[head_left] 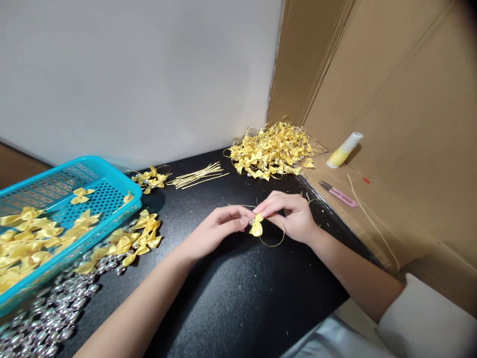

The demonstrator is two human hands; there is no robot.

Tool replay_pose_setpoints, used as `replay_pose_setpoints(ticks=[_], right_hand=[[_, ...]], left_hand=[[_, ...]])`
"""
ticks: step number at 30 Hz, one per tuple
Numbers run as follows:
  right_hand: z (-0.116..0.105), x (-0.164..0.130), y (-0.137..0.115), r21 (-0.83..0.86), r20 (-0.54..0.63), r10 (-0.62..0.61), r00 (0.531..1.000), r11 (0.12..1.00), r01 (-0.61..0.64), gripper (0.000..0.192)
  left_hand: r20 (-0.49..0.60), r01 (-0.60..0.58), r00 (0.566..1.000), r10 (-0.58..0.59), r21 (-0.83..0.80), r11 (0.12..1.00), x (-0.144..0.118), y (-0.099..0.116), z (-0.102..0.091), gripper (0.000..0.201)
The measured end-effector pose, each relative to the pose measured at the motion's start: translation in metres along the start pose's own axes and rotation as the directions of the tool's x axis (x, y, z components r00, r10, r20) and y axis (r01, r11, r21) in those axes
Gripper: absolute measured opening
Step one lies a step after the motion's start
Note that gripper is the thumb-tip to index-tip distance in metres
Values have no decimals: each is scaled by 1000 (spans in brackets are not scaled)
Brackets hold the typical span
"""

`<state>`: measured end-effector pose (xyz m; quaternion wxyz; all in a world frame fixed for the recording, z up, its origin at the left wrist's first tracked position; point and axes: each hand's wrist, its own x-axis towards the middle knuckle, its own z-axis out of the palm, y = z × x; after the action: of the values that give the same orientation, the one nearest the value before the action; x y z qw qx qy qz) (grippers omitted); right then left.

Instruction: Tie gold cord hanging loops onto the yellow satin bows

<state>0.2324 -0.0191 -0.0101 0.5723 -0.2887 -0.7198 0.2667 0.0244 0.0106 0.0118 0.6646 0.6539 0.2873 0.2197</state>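
Over the middle of the black table, a yellow ribbon bow (256, 226) is held between both hands. My left hand (228, 222) pinches its left side, where a small silvery bell or bead shows in part by the fingertips. My right hand (289, 213) has its thumb and fingers closed at the top of the bow. A thin gold cord (274, 245) loops below the right hand, and a short end of it sticks out above the left fingers. The exact grip points are partly hidden by the fingers.
A blue basket (108, 219) of yellow bows stands at left, with loose bows (147, 231) and silver beads (70, 303) beside it. Gold cords (197, 175) lie behind my hands, near a heap of finished bows (270, 151). Pink thread snips (341, 196) and a thread spool (343, 151) are right.
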Motion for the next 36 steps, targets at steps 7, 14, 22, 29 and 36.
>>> replay_pose_setpoints(ticks=[7,14,22,29,36], right_hand=[[1,0,-1,3,0,-15,1000,1000,15,11],[1,-3,3,-33,7,13,1000,999,-13,15],[2,-3,2,-21,22,16,1000,1000,-16,16],[3,-4,3,-23,34,19,999,1000,-18,14],[4,-4,4,-9,47,14,999,1000,-13,13]], left_hand=[[-9,64,998,-64,-42,997,-1,3,2,17],[-73,32,996,-46,-183,983,-1,-5,-1,17],[-45,33,998,-41,-174,984,-1,2,-1,12],[-97,37,994,-44,-65,997,-2,5,-5,21],[-80,150,984,-157,-83,985,-1,3,-6,18]])
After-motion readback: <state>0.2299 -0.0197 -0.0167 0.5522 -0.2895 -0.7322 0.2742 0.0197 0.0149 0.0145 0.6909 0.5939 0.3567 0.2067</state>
